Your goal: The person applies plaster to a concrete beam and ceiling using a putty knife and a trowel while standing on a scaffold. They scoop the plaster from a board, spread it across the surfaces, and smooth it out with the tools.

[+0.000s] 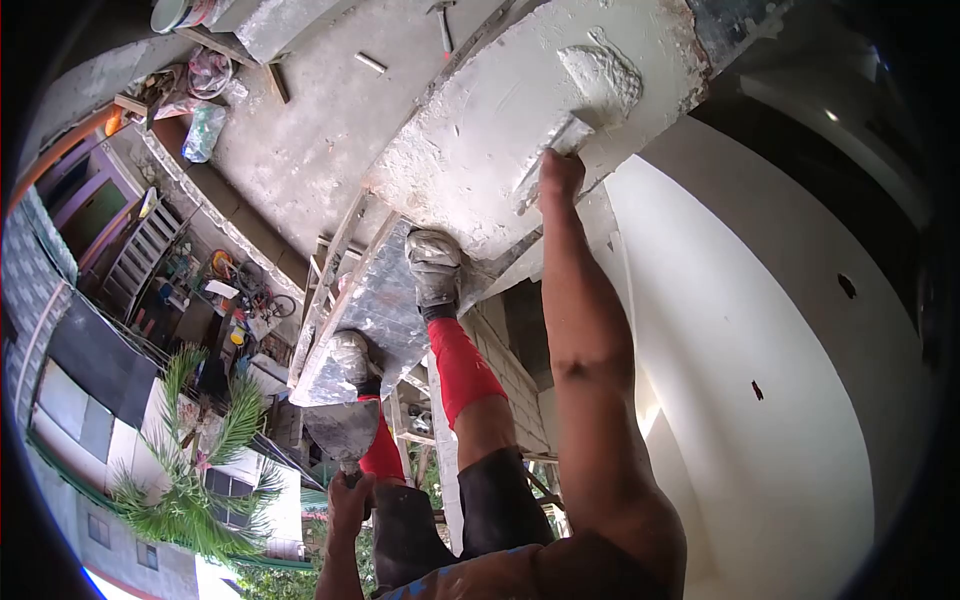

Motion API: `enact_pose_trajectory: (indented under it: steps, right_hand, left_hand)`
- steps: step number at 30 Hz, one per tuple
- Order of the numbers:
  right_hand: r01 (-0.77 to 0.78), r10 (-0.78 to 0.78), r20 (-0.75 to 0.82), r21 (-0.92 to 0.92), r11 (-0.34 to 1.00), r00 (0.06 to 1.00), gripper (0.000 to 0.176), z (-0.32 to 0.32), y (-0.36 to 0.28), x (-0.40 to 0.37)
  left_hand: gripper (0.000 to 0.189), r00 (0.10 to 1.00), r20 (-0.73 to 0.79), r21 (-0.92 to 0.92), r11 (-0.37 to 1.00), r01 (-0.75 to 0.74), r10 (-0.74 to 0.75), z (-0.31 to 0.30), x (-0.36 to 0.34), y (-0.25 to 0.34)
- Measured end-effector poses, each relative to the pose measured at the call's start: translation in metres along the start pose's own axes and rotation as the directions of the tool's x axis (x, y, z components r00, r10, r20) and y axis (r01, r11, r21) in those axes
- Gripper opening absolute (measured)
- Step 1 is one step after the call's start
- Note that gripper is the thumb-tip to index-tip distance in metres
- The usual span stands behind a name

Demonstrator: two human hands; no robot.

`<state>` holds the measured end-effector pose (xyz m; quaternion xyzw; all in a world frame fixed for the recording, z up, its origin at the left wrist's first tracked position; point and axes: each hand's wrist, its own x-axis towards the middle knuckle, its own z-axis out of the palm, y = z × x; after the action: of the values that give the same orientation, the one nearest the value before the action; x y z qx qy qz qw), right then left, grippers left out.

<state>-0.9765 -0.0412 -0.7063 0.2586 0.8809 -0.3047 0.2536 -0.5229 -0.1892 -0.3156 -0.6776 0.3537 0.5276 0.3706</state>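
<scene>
While the right hand (561, 180) closes around a trowel (570, 131), whose blade lies over the pale coated slab (470, 125) just beside a thick plaster mound (612, 84), the left hand (347, 502) grips a wide scraper (342, 427) well apart from that coating. Both shoes (433, 266) rest on a spattered board (385, 290) near the slab's end.
</scene>
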Motion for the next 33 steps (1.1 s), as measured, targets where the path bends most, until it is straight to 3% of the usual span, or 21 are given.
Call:
enact_pose_trajectory:
  steps: [1,3,5,7,9,13,15,17,18,20,22,23,26,33]
  right_hand:
    - [0.141,-0.146,0.061,0.079,0.987,0.987,0.029,0.022,-0.004,-0.007]
    - [0.335,-0.330,0.316,0.038,0.941,0.890,0.028,0.041,-0.036,-0.043]
    - [0.075,-0.107,0.583,0.079,0.994,0.806,0.034,0.033,-0.068,-0.080]
    - [-0.155,-0.277,0.613,0.556,0.817,0.740,0.030,0.017,-0.083,-0.128]
    - [-0.346,-0.297,0.694,0.626,0.699,0.656,0.032,-0.021,-0.106,-0.180]
    - [-0.429,-0.567,0.658,0.753,0.500,0.495,0.046,-0.124,-0.189,-0.323]
    - [-0.305,-0.698,0.664,0.746,0.593,0.269,0.042,-0.164,-0.213,-0.372]
    - [0.201,-0.751,0.647,0.725,0.659,0.127,0.033,-0.198,-0.230,-0.410]
    - [0.413,-0.801,0.597,0.716,0.562,0.054,0.026,-0.224,-0.250,-0.442]
    - [0.531,-0.884,0.432,0.798,0.284,-0.177,0.034,-0.243,-0.269,-0.492]
    - [0.611,-0.858,0.320,0.791,0.008,-0.403,0.042,-0.255,-0.274,-0.530]
    - [0.605,-0.828,0.294,0.794,-0.067,-0.478,0.043,-0.263,-0.273,-0.548]
    - [0.655,-0.730,0.312,0.716,-0.241,-0.609,0.045,-0.291,-0.267,-0.601]
    - [0.730,-0.719,0.287,0.531,-0.431,-0.633,0.047,-0.325,-0.246,-0.659]
  left_hand:
    - [0.021,1.000,-0.005,-0.010,1.000,-0.017,0.017,0.004,0.004,0.005]
    - [0.022,0.999,0.005,-0.105,0.993,-0.050,0.050,0.008,0.001,0.014]
    - [0.026,0.994,-0.005,-0.161,0.981,-0.105,0.105,0.001,-0.003,0.015]
    - [0.029,0.980,-0.069,-0.149,0.969,-0.197,0.188,-0.007,-0.015,0.032]
    - [0.033,0.959,-0.060,-0.236,0.929,-0.285,0.278,-0.019,-0.011,0.019]
    - [0.037,0.919,-0.072,-0.325,0.862,-0.389,0.387,-0.043,-0.061,0.053]
    - [0.040,0.875,-0.018,-0.316,0.827,-0.465,0.484,-0.061,-0.112,0.074]
    - [0.044,0.806,-0.042,-0.314,0.758,-0.572,0.591,-0.077,-0.134,0.066]
    - [0.045,0.780,-0.033,-0.349,0.724,-0.595,0.625,-0.085,-0.161,0.069]
    - [0.052,0.723,0.011,-0.358,0.678,-0.642,0.690,-0.106,-0.201,0.066]
    - [0.052,0.666,0.003,-0.365,0.621,-0.694,0.746,-0.123,-0.233,0.055]
    - [0.051,0.639,-0.004,-0.369,0.593,-0.716,0.769,-0.130,-0.245,0.047]
    - [0.049,0.564,-0.003,-0.387,0.519,-0.762,0.826,-0.148,-0.284,0.011]
    - [0.046,0.339,0.035,-0.387,0.325,-0.863,0.940,-0.179,-0.335,-0.067]
